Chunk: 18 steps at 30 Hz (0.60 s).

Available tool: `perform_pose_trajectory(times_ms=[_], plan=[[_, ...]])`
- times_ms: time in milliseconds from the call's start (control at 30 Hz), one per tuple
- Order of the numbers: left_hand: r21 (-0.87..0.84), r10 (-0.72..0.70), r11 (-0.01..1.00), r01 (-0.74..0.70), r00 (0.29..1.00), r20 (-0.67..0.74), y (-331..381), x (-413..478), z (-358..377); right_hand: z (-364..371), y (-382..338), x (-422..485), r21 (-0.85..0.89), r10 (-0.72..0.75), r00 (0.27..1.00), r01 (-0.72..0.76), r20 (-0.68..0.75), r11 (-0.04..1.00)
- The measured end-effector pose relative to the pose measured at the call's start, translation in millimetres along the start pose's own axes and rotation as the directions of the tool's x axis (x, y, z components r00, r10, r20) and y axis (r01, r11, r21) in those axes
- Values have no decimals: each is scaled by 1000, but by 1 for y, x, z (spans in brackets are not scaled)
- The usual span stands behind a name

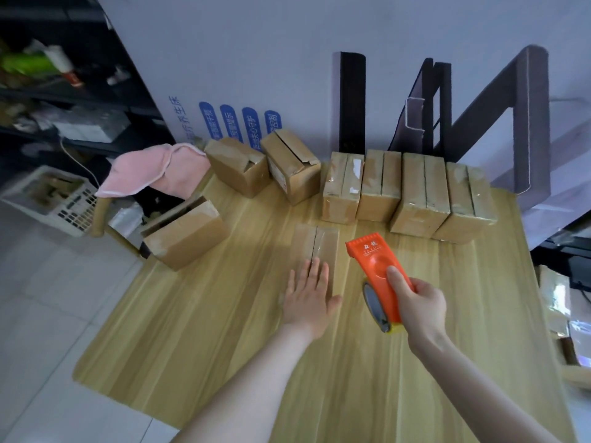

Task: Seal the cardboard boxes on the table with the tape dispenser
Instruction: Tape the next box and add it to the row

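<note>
right hand (419, 303) grips tape dispenser (372, 260), left hand (308, 298) flat on near end of box (316, 241).

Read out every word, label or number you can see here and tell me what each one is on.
"养生床": blue print on the white panel; the start of the line is unclear.
"提示", "守护", "控制": likely endings on the blue tabs of that panel; the rest is blurred.
Gold characters on the orange tape dispenser: too small to read.
Label on a cardboard box at the back: blurred.
</note>
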<state>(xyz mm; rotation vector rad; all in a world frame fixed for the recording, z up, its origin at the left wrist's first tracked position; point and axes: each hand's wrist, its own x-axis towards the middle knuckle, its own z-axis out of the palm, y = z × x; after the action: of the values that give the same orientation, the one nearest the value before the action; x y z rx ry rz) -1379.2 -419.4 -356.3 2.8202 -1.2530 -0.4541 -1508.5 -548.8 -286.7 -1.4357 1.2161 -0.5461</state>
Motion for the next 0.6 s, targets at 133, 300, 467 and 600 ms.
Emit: perform_pose_trajectory(times_ms=[133,300,467,600], plan=[[-31,13,999,-12,999,35,-17,40,-18,22,-22,20,0,-13,1000,13,-18,1000],[-448,-27,894,-34,991,-130,-50,98,-56,56,-51,45,76,-20,994,28,-108,997],[-95,141,981,-172,953,-269,-123,216,-129,86,-68,62,130,-18,980,45,-199,990],[290,352,899,-330,935,-28,-139,301,-162,100,-66,66,143,2,965,37,-263,989]])
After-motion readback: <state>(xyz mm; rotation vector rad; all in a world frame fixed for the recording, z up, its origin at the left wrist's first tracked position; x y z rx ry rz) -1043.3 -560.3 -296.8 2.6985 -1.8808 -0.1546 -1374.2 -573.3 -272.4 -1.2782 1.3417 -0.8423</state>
